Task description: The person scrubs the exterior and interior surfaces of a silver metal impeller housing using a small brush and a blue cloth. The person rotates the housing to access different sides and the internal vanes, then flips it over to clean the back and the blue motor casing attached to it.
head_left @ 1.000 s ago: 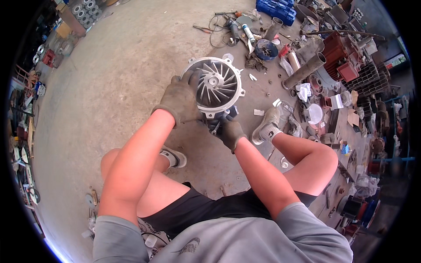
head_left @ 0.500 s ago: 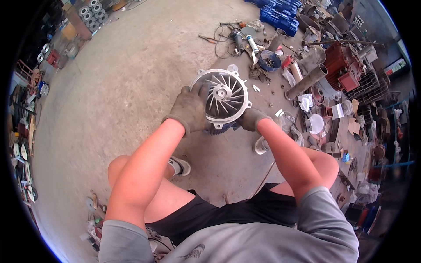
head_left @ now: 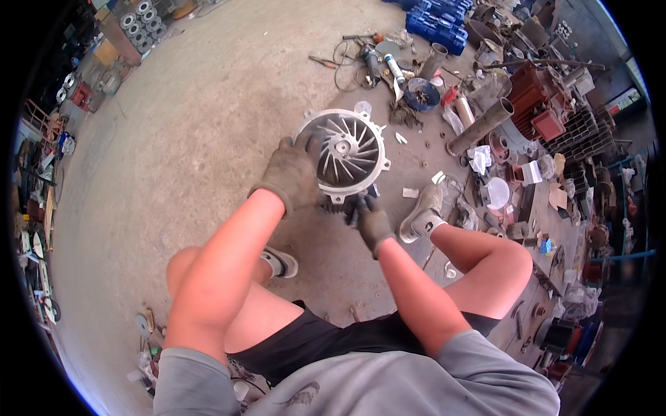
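Note:
A motor with a round silvery metal housing (head_left: 380, 154) stands on the floor between my feet. Lugs stick out around the housing's rim, and a finned impeller (head_left: 343, 148) sits inside its open top. My left hand (head_left: 290, 172), in a dirty grey-brown work glove, is closed on the left side of the rim, its fingertips over the edge. At the near lower side, my gloved right hand (head_left: 374, 223) has its fingers bent beside the motor's lower body, close to a dark part. What lies between those fingers is too dark to make out.
To the far right lie an angle grinder (head_left: 372, 68), a white tube (head_left: 393, 68) and a blue bowl (head_left: 422, 95) of small parts. A metal pipe (head_left: 482, 126) and scrap crowd the right side. Blue motors (head_left: 437, 29) stand farther back. My right shoe (head_left: 420, 211) is near the motor.
My right hand has left the housing's right side and come down and left to its near lower side. My left hand stays on the rim. My right foot now shows fully.

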A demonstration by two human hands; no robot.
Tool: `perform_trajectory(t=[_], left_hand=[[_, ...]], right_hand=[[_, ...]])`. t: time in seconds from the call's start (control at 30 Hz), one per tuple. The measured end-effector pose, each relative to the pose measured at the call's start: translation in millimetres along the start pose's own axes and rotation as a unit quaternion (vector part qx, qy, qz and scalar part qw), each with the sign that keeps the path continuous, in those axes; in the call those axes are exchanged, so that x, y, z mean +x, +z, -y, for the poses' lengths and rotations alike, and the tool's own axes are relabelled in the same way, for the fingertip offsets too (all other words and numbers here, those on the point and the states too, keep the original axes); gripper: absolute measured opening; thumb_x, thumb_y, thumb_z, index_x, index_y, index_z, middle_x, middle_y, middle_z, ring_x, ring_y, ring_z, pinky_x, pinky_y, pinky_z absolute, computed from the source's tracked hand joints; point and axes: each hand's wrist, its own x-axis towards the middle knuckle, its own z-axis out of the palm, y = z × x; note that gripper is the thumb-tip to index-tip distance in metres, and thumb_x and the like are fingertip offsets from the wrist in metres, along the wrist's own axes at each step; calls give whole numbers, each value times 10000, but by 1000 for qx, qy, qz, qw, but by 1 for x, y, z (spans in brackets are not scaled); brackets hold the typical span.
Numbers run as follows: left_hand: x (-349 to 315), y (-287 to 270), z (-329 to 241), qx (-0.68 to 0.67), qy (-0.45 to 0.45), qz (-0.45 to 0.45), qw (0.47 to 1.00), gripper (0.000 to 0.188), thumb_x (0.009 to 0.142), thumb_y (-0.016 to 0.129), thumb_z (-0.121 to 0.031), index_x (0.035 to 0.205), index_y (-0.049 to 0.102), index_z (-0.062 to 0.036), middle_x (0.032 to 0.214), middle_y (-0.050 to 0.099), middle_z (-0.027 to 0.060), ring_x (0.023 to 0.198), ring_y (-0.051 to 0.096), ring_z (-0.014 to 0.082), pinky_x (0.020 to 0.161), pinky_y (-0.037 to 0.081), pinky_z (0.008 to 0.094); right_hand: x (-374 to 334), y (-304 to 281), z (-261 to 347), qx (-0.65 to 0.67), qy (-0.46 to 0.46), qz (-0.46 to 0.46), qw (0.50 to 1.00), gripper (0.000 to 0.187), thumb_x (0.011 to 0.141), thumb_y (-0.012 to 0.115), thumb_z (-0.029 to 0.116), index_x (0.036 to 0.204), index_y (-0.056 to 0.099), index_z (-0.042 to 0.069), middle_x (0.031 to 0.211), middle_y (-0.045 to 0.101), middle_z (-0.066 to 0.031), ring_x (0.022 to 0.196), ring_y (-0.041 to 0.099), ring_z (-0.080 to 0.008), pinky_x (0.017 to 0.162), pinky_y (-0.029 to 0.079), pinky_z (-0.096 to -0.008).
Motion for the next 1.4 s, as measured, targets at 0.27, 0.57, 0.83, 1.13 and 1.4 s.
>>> perform_trajectory(t=[0.27, 0.57, 0.83, 1.13, 1.4], left_hand=[[3, 1, 3, -11, 4, 12, 1000, 1309, 747, 940, -542, 1738, 296, 21, 1641, 508, 213, 1331, 612, 433, 1165, 554, 454], [6, 13, 8, -19, 11, 4, 1000, 1310, 746, 937, -574, 1743, 315, 5, 1630, 516, 208, 1341, 608, 431, 1148, 571, 464], [4, -2, 0, -10, 12, 7, 1000, 1279, 767, 930, -545, 1744, 317, 9, 1637, 512, 212, 1345, 604, 427, 1166, 556, 455], [7, 13, 6, -13, 13, 2, 1000, 1242, 792, 915, -517, 1739, 310, 15, 1649, 497, 212, 1346, 602, 427, 1155, 562, 460], [5, -2, 2, -41, 25, 4, 999, 1268, 787, 861, -665, 1697, 373, 70, 1615, 526, 244, 1391, 562, 426, 1237, 464, 455]], right_hand=[[49, -57, 122, -589, -89, 191, 781, 445, 1129, 586, 516, 1399, 775, 216, 1190, 858, -79, 1163, 795, -317, 1048, 584, -453], [42, -53, 117, -610, -169, 123, 764, 377, 1094, 688, 477, 1352, 805, 229, 1262, 840, -126, 1192, 784, -340, 1032, 575, -489], [28, -13, -17, 329, 165, 74, 927, 351, 1203, 566, 333, 1329, 733, 50, 1008, 765, -63, 776, 700, -150, 728, 607, -359], [37, -58, 96, -534, -99, 137, 829, 395, 1109, 638, 387, 1422, 756, 178, 1230, 839, -159, 1176, 788, -360, 1025, 595, -483], [88, -68, 92, -633, -226, 217, 707, 353, 1084, 707, 345, 1389, 784, 185, 1244, 835, -129, 1122, 794, -290, 931, 620, -515]])
